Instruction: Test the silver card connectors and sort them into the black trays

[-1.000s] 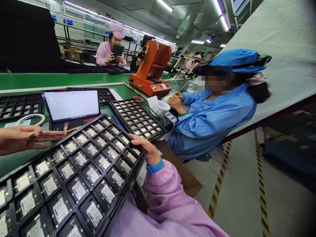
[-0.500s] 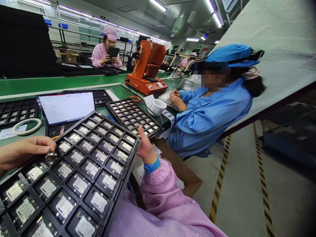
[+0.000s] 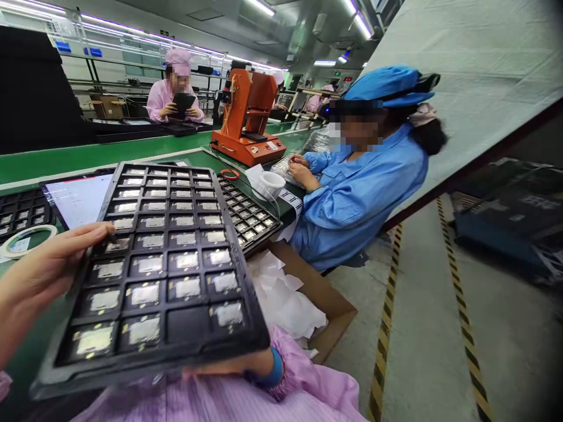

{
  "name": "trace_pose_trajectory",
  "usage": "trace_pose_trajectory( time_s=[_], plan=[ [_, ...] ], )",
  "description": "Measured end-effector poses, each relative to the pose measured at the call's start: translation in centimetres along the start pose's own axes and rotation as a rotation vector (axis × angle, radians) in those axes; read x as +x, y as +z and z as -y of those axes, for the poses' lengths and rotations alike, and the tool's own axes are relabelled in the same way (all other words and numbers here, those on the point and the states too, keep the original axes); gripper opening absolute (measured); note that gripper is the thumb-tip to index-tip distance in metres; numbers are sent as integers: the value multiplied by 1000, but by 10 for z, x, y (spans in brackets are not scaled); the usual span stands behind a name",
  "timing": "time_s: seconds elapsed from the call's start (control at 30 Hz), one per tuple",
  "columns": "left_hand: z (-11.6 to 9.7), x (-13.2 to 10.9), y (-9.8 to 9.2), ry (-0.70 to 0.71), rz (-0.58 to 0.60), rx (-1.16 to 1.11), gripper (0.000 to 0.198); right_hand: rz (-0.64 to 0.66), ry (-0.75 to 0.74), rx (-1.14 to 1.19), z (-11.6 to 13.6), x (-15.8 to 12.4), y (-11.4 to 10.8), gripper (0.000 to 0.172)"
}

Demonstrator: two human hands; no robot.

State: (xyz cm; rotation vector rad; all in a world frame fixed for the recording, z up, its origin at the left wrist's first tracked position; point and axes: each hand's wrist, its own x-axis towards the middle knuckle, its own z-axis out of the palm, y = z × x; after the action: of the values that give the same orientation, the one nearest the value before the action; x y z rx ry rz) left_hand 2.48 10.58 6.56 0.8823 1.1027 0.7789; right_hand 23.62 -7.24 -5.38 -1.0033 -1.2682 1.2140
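Observation:
A black compartment tray (image 3: pixel 200 346) is held tilted in front of me, with small circuit boards bearing silver metal parts in most of its pockets. One pocket in the nearest row is bare. My left hand (image 3: pixel 65 258) comes in from the left, thumb and finger pinched at a small circuit board (image 3: pixel 117 244) in the tray's left column. That board looks darker than its neighbours, and the fingertips partly cover it. Beneath the near edge, my right hand (image 3: pixel 233 366) supports the tray, its fingers hidden by it. A blue band circles the right wrist.
Behind the tray lie a laptop (image 3: pixel 77 196), a second filled tray (image 3: pixel 250 217) and a tape roll (image 3: pixel 9 252). An orange machine (image 3: pixel 250 117) stands farther back. At right, a co-worker in blue (image 3: pixel 365 187) sits near a cardboard box (image 3: pixel 329 316) holding white paper.
The tray has turned and its near end has swung right, covering more of the laptop. My right hand has gone from the tray's right edge to underneath. The left hand stays pinched at the left column.

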Motion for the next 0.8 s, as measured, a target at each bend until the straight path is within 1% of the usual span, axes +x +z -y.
trace_pose_trajectory(
  time_s=[0.03, 0.07, 0.1, 0.13, 0.2, 0.23, 0.3, 0.37, 0.43, 0.5, 0.57, 0.63, 0.7, 0.8],
  plan=[
    [1, 2, 10, 30, 32, -23, 18, 40, -24, -14, -1, -5, 2, 42],
    [4, 4, 19, 58, 76, -42, 16, 34, -54, 25, -3, -10, 4, 48],
    [6, 6, 27, 85, 125, -54, 13, -14, -93, 95, -5, -12, 6, 53],
    [10, 9, 35, 114, 174, -63, 12, -102, -136, 182, -7, -13, 7, 59],
    [18, 15, 48, 164, 249, -74, 16, -343, -189, 368, -10, -10, 8, 65],
    [23, 18, 54, 179, 273, -75, 20, -453, -185, 441, -10, -7, 7, 65],
    [32, 23, 64, 182, 302, -82, 26, -630, -143, 550, -5, 0, 4, 58],
    [39, 27, 72, 170, 323, -102, 27, -750, -106, 634, 1, 5, -1, 54],
    [44, 29, 74, 158, 368, -116, 25, -825, -96, 674, 5, 8, -9, 52],
    [47, 29, 70, 153, 426, -107, 20, -889, -100, 673, 4, 8, -21, 46],
    [50, 24, 59, 154, 432, -88, 16, -964, -127, 645, 2, 6, -37, 40],
    [52, 13, 43, 130, 382, -69, 14, -1032, -165, 610, -1, 6, -60, 36],
    [53, -3, 25, 60, 322, -46, 14, -1067, -191, 582, -2, 6, -88, 36],
    [51, -35, 2, -37, 233, -70, 20, -1060, -189, 556, 0, 15, -134, 36]
  ],
)
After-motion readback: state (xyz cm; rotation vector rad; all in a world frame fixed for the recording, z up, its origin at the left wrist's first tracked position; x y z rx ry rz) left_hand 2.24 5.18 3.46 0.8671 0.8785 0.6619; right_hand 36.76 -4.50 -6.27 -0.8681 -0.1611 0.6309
